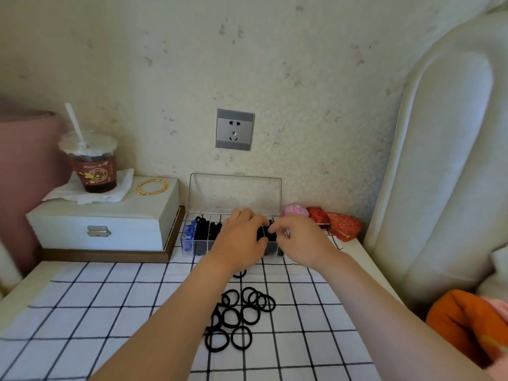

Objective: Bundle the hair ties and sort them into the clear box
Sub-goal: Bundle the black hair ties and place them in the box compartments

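A clear box [189, 247] with divided compartments stands open against the wall, its lid [235, 192] upright. Black hair ties fill several compartments, and a blue tie [189, 231] lies in the leftmost one. Both hands are over the box's right part. My left hand [239, 240] grips a black bundle of hair ties [262, 234], and my right hand [302, 240] pinches the same bundle with its fingertips. Several loose black hair ties [239, 316] lie on the checked cloth [110, 312] nearer me.
A white jewellery case [110, 218] on a wooden tray stands left, carrying a drink cup with a straw [92, 163] on a napkin and gold bangles [152, 186]. Pink and red pouches [343, 225] lie right of the box. A padded headboard [445, 160] rises at right.
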{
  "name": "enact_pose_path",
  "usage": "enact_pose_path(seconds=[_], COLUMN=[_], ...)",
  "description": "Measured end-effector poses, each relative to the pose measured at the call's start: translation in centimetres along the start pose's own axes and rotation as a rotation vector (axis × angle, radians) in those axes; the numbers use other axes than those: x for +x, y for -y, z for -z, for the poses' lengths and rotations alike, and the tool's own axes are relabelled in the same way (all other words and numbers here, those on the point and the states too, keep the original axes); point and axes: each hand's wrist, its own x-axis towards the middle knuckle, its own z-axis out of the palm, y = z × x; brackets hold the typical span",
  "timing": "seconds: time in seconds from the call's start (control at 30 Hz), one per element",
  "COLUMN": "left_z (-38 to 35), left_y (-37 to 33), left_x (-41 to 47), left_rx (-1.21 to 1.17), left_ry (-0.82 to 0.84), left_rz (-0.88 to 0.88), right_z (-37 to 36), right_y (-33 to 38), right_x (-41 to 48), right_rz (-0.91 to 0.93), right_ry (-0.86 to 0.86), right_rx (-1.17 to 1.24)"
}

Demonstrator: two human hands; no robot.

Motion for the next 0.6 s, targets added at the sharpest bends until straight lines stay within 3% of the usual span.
enact_pose_path(seconds=[0.23, 0.37, 0.6], left_z=[2.9, 3.6, 3.9], left_y=[-0.2, -0.2, 1.1], left_x=[-5.7, -8.6, -10.2], left_rx=[-0.052, -0.010, 0.098], left_ry=[0.143, 0.256, 0.368], left_rz=[0.051, 0.092, 0.195], right_z=[-0.9, -2.3, -4.2], right_y=[2.8, 3.3, 3.7], right_x=[-3.7, -5.5, -5.8], right_rz=[0.028, -0.008, -0.092], right_ry=[0.177, 0.328, 0.360], right_rx=[0.017, -0.115, -0.170])
